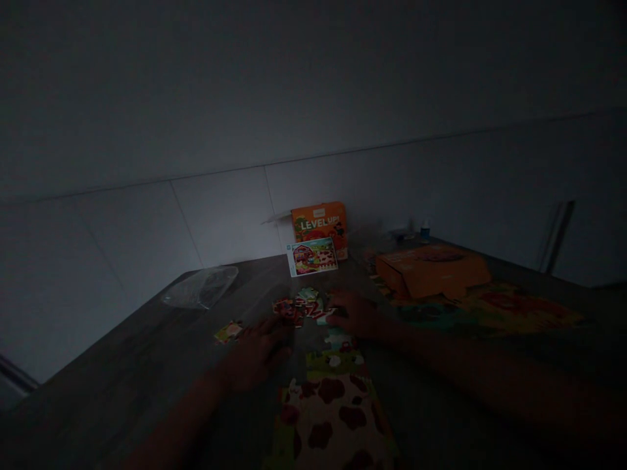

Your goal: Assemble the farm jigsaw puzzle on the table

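The room is dark. A pale wall [147, 222] stands behind your gray table [161, 365].

Your cow puzzle [337, 418] lies flat on the table, right in front of you, and its near end runs out of view. Its long way goes from you toward the wall, and it gets thinner at the far end. The cow's face points to your left.

On your right, an orange box [431, 267] lies on a bright picture [529, 307]. Far left is a clear bag [200, 287], well away from your hands. Another orange box [318, 219] stands up by the wall, with a picture card [313, 256] leaning in front.

Your right hand [355, 316] is past the puzzle's far end and hides part of the pile [308, 303] of bits. Its fingers are a little bent by a pale bit; I can't tell if they grip it. Your left hand [259, 352] is palm down, fingers a bit apart, between the pile and some yellow bits [228, 332]. I can't tell if it holds any. A small bottle [425, 230] stands far back.
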The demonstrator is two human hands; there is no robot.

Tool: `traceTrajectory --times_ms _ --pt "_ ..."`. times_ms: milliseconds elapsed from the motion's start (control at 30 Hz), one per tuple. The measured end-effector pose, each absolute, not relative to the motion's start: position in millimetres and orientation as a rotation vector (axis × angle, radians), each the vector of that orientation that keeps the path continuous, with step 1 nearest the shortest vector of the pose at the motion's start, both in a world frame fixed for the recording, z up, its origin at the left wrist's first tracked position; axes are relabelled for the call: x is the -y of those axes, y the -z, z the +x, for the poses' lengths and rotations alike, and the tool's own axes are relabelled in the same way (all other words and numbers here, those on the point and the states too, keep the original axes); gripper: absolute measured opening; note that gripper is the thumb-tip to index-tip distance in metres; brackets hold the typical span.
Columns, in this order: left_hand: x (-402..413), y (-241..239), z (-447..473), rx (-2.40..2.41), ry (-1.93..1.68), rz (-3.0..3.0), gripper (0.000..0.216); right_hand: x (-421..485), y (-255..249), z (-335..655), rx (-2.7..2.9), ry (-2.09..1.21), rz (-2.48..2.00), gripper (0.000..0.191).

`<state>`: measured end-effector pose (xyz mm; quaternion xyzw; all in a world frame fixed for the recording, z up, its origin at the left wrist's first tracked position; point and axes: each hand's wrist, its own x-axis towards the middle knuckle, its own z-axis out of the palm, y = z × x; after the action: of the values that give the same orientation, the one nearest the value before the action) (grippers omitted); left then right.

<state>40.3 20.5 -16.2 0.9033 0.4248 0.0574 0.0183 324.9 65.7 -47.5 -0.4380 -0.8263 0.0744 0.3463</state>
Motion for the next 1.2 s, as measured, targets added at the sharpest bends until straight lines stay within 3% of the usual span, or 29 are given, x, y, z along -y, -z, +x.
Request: traceTrajectory --times_ms 333,567,867,1033,1200 --pt "-16 16 41 -1.221 -0.275 2.840 0.045 -61 42 324 1.986 -0.165 -1.195 0.019" --pt "-4 11 51 -1.148 -0.359 2.827 0.084 -56 38 321 2.083 -0.207 -0.858 0.020" --pt "9 0 68 -0.883 -0.361 2.921 0.079 -37 35 307 2.207 -0.315 -0.705 0.016" --pt "7 1 65 -0.886 -0.374 2.889 0.075 -33 37 304 2.218 -0.334 -0.586 0.025" --pt "4 2 63 -0.834 -0.431 2.946 0.068 -28 37 307 2.237 -0.443 -0.632 0.049"
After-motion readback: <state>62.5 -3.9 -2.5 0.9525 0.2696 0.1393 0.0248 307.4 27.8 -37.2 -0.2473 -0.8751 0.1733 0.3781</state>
